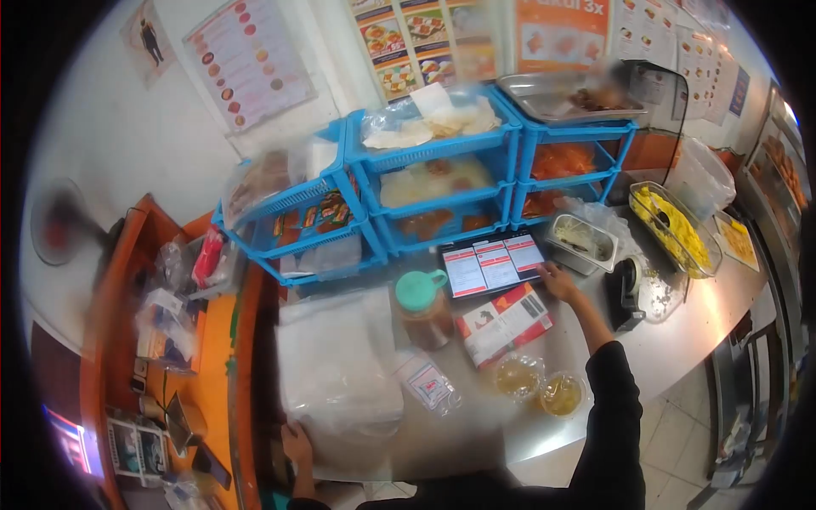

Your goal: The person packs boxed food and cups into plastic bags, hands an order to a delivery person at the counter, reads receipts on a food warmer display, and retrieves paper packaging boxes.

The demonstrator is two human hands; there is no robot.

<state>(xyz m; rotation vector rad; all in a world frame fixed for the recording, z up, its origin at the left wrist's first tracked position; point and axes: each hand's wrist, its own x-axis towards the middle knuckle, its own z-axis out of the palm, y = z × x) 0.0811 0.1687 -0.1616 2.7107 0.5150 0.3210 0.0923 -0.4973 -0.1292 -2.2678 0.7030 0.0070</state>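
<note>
My right hand [558, 282] is at the lower right corner of a tablet [493, 265], its fingers stretched towards the lit screen with red-headed panels. Nothing shows in that hand. My left hand [297, 444] rests by the table's near left edge, beside a stack of white paper sheets [340, 365]; its fingers look apart and no held thing shows. Between the hands are a jar [423, 319] with a green lid, a red and white printed box [507, 323], a small printed packet [429, 381] and two clear-lidded cups [563, 394].
Blue stacked racks [433, 153] with bagged food line the wall. A metal container [583, 242], a black tape dispenser [626, 293] and a tray of yellow food [671, 228] stand right. An orange counter [218, 374] is left; a steel tray [574, 95] tops the racks.
</note>
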